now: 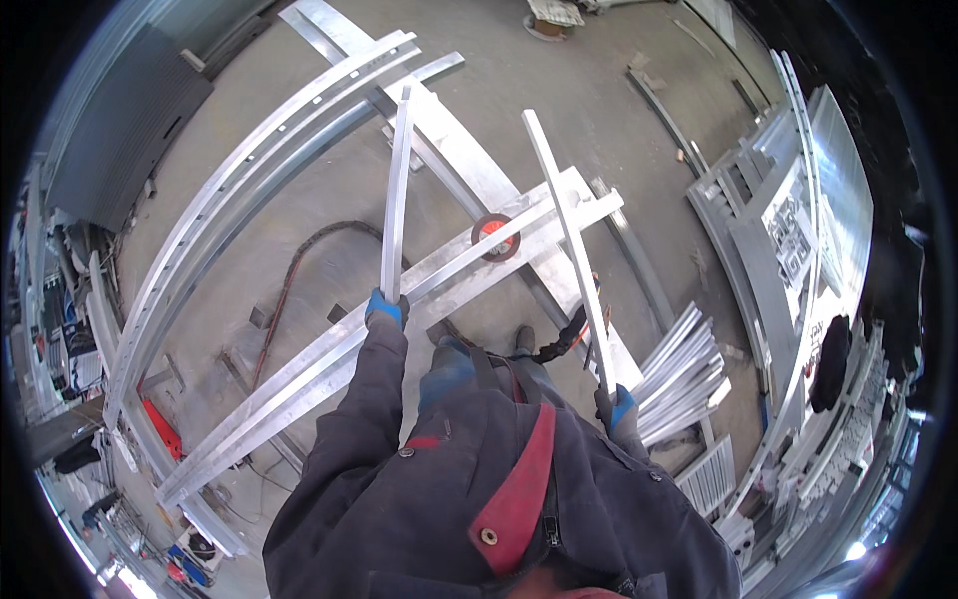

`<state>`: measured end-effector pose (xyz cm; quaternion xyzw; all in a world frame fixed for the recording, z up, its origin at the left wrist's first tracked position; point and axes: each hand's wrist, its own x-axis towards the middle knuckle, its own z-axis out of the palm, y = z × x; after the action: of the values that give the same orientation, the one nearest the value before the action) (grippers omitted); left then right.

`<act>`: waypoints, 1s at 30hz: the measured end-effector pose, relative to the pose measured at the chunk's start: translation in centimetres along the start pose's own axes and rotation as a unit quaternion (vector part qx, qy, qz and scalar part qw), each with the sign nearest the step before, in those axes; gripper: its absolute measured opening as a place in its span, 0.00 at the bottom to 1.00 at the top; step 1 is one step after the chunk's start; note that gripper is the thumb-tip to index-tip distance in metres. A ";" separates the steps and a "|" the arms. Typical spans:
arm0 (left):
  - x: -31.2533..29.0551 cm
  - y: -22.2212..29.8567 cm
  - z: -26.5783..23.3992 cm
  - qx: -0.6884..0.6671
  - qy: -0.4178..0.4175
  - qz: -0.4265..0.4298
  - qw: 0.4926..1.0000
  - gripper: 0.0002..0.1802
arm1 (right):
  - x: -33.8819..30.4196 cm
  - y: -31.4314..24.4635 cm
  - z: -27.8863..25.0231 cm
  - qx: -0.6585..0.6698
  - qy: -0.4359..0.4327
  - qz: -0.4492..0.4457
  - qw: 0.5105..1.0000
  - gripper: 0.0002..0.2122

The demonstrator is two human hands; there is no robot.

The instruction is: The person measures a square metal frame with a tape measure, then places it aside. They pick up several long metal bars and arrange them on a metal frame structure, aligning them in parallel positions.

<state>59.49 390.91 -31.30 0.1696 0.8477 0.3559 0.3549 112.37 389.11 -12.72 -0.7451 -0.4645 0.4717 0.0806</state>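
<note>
My left hand (387, 308), in a blue and dark glove, is closed round the near end of a slim silver metal bar (397, 195). That bar points away from me, over the long metal beams (299, 399) that cross in front. On the right, my gloved right hand (619, 407) grips the near end of a second metal bar (565, 230), which slants away to the far left. Between the two bars, a round disc (483, 240) with a red-orange centre rests at the beams. The fingers of both hands are partly hidden.
A fanned pile of metal strips (689, 377) lies right of my right hand. A dark hose or cable (289, 280) curves over the floor at left. A red tool (162, 427) sits at far left, near long curved-looking rails (215, 190). Stacked metal profiles (738, 240) stand at right.
</note>
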 end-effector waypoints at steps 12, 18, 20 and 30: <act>-17.7 4.0 -2.3 -0.034 0.135 0.099 0.985 0.15 | 13.9 4.7 -6.4 0.041 -0.049 -0.141 0.988 0.23; -25.4 8.4 -3.5 -0.121 0.185 0.227 0.949 0.13 | 10.8 4.3 -8.3 0.063 -0.078 -0.166 0.981 0.24; -27.5 9.6 -3.8 -0.174 0.172 0.262 0.933 0.16 | 8.7 3.8 -8.8 0.080 -0.093 -0.148 0.981 0.24; -34.2 3.1 1.6 -0.460 0.013 0.141 0.876 0.31 | -1.4 12.6 -12.8 0.019 0.030 -0.210 0.977 0.17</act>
<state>84.36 375.33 -13.40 0.1003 0.5598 0.7544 0.3278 129.91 385.06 -11.92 -0.6429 -0.5990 0.4305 0.2064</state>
